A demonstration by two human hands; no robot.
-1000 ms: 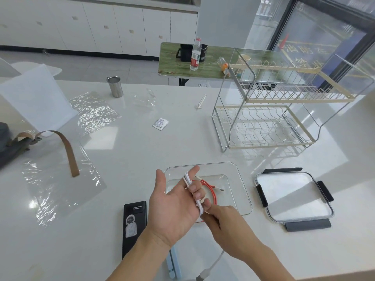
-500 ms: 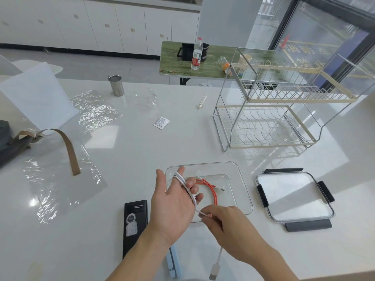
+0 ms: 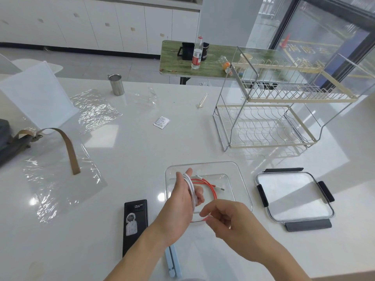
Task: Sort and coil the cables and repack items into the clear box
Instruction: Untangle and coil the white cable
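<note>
My left hand (image 3: 180,205) is raised over the near left part of the clear box (image 3: 240,171), and the white cable (image 3: 190,189) is wound in several loops round its fingers. My right hand (image 3: 231,224) sits just to the right, fingers curled; its fingertips pinch the cable's loose end close to the coil. An orange cable (image 3: 212,188) lies coiled inside the box. The box's lid (image 3: 294,196) with black clips lies flat to the right.
A black power bank (image 3: 135,224) and a light blue flat item (image 3: 172,262) lie near my left forearm. A two-tier dish rack (image 3: 263,122) stands behind the box. Plastic sheets (image 3: 60,185), a strapped bag (image 3: 69,147), a metal cup (image 3: 116,84) and a sachet (image 3: 161,122) lie further left.
More white cable is wound on my left hand, and the hanging tail has gone from view. My left hand turned edge-on; my right hand moved right and up.
</note>
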